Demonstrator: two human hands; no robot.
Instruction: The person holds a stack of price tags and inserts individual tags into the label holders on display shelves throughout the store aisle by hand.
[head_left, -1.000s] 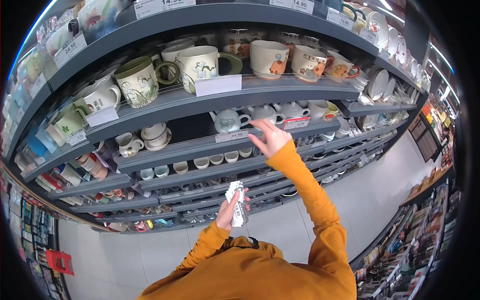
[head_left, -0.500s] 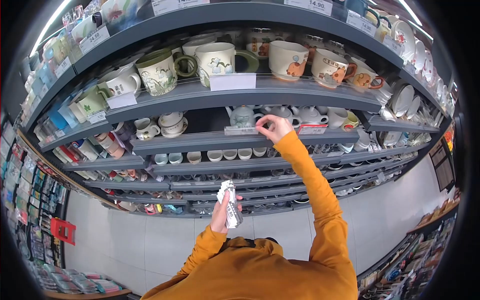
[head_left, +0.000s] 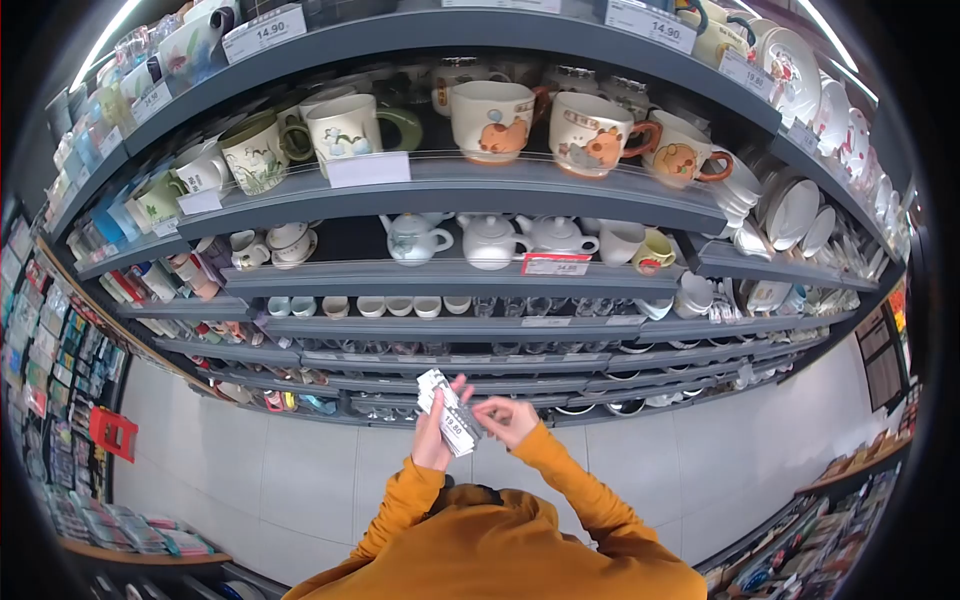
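A fanned stack of printed price labels [head_left: 453, 421], the front one reading 19.80, is in my left hand [head_left: 431, 441], low in the middle of the view. My right hand [head_left: 511, 421] is pinched at the right edge of the stack, its fingertips at a grey strip there. Whether that strip is a separate label, I cannot tell. Ahead, a pale blue teapot [head_left: 414, 241] and a white teapot [head_left: 490, 242] stand on a middle shelf, with a red-edged price label [head_left: 556, 264] on its front edge.
Above the teapots, a shelf [head_left: 460, 194] carries patterned mugs [head_left: 490, 123] and a blank white card [head_left: 369, 170]. Plates [head_left: 793, 213] stand at the right. Pale tiled floor [head_left: 310, 450] lies below, with a red object [head_left: 113, 433] at the left.
My right hand has come down from the teapot shelf edge to the labels in my left hand. The price label below the blue teapot is gone from the shelf edge. The view has shifted right.
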